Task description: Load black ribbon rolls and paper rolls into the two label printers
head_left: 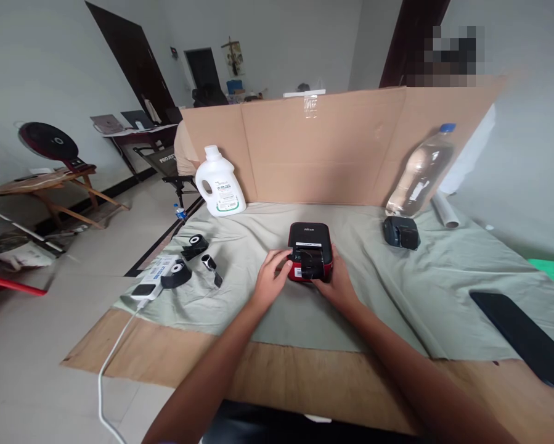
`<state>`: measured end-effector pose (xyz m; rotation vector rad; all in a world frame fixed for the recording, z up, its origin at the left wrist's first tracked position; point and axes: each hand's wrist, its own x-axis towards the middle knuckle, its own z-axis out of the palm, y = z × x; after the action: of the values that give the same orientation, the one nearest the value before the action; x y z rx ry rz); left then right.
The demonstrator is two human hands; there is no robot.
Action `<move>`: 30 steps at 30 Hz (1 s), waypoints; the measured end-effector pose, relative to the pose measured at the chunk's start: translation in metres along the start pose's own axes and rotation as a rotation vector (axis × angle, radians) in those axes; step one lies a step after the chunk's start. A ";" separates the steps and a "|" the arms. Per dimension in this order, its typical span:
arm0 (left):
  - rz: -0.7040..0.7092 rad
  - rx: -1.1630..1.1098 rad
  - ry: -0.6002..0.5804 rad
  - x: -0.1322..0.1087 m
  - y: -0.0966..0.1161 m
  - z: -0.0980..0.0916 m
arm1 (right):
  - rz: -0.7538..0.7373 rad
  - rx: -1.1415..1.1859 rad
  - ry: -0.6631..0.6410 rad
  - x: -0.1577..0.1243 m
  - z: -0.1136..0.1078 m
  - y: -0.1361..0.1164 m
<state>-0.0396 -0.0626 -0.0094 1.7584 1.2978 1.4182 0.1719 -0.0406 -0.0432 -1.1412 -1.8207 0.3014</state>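
Fingers point(277, 256) of my left hand point(271, 277) stand a little apart from the thumb, their tips at the nine o'clock edge of a black-and-red device point(310, 234). From my remote view, the right hand point(339, 283) wraps its four o'clock corner, thumb along the front; its other fingers are partly hidden, so I can't tell how firmly they close.

I see the device lying on a pale green cloth point(281, 320) spread over the wooden desk point(142, 351). Taking it as the clock's centre, a cardboard panel point(313, 148) stands at twelve and a white jug point(224, 185) at ten. A blue-capped clear bottle point(422, 166) leans at two, with a dark block point(400, 233) just below it. I have a long black object point(521, 339) at four, and a white power bank point(147, 291) with a white cord point(101, 376) plugged in at eight.
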 end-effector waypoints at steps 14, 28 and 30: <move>-0.122 -0.160 0.117 0.034 -0.019 0.019 | 0.096 0.126 -0.081 0.005 -0.008 -0.004; -0.010 -0.262 0.243 0.013 -0.021 0.034 | 0.165 0.281 0.037 0.037 -0.036 -0.007; -0.011 -0.260 0.232 0.013 -0.024 0.033 | 0.151 0.160 -0.018 0.067 -0.040 -0.013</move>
<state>-0.0167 -0.0359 -0.0343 1.4480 1.1699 1.7394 0.1883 -0.0036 0.0248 -1.1681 -1.6961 0.5373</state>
